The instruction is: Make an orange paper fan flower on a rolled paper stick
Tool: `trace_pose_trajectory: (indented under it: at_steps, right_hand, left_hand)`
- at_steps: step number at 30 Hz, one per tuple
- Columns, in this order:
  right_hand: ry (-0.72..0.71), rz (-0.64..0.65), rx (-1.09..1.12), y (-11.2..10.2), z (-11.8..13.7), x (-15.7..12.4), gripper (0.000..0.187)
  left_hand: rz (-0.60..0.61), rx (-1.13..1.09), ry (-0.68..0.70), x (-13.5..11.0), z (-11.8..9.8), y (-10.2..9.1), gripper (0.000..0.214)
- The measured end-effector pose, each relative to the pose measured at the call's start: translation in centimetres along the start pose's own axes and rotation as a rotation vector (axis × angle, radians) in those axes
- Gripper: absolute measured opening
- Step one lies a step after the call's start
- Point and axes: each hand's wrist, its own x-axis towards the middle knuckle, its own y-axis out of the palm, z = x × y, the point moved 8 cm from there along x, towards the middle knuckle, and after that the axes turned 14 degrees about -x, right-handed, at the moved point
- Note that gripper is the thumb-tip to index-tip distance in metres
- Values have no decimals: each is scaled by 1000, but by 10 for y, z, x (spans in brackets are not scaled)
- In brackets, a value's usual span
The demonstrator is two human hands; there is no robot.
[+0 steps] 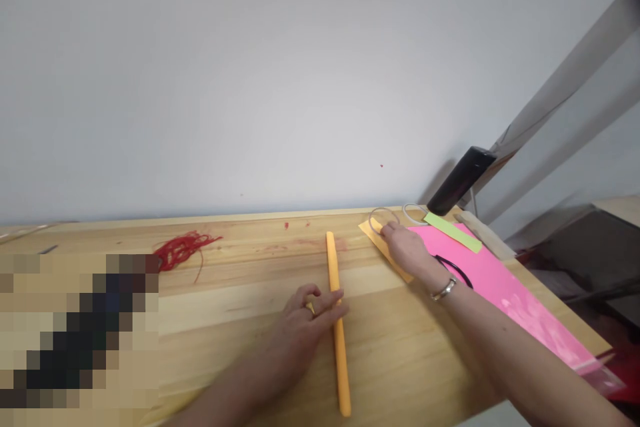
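Observation:
A long, narrow orange strip (339, 347), which looks like folded paper, lies lengthwise on the wooden table. My left hand (307, 313), with a ring on it, rests against the strip's middle, its index and middle fingers stretched across it. To the right, my right hand (407, 250), with a silver bracelet at the wrist, reaches over a flat orange paper piece (375, 239). Its fingers are curled together beside a thin pale loop (384, 209). What they pinch, if anything, is hidden.
Pink sheets (505, 287) lie at right under a lime-green strip (453, 232) and a black loop (460, 270). A black cylinder (460, 181) leans near the wall beside a white loop (414, 207). Tangled red string (180, 251) sits at left, near a pixelated area.

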Motion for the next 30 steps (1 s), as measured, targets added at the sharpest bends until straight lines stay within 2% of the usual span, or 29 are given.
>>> trace_pose_trajectory:
  at_steps: [2,5,8,11,14,17,21,23,30]
  right_hand:
    - [71,7,-31,4,-22,4,22]
    - [143,43,-61,12,-47,7,20]
    - [144,44,-71,13,-47,6,20]
    - [113,17,-68,6,-25,0,23]
    - [77,45,-59,1,3,-5,35]
    - [34,71,-77,-5,21,-6,28]
    - [5,85,-112,-15,31,-6,20]
    - [-1,71,-126,-20,34,-7,22]
    - [-24,-4,-151,-22,40,-8,19]
  left_hand:
    - [91,80,36,-2,-5,9,49]
    - [346,334,118,-7,-15,31,51]
    - [391,548,205,-7,-23,38,28]
    - [352,658,245,-6,-21,38,16]
    - [251,731,247,-3,-10,30,18]
    - [137,797,301,0,-2,18,21]
    - [14,940,351,6,0,-4,25]
    - [27,1029,356,9,1,-13,28]
    - [-83,1155,218,12,7,-50,47]
